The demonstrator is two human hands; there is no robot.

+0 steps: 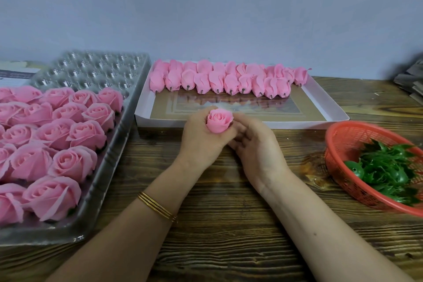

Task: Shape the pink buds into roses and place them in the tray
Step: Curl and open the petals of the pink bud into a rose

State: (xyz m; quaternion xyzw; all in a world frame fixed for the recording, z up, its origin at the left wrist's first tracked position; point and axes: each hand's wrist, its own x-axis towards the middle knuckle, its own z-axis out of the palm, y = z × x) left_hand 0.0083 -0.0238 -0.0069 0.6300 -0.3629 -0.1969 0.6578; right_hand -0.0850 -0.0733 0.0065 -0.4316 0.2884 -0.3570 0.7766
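A pink rose bud stands upright between both hands above the table's middle, its petals partly opened. My left hand grips it from the left and below. My right hand holds its right side and base with curled fingers. Several unshaped pink buds lie in rows along the far side of a white cardboard box. At the left, a clear plastic tray holds several finished pink roses; its far cells are empty.
A red plastic basket with green leaf calyxes sits at the right edge. Stacked papers lie at the far right. A grey wall stands close behind. Bare wooden table lies under my forearms.
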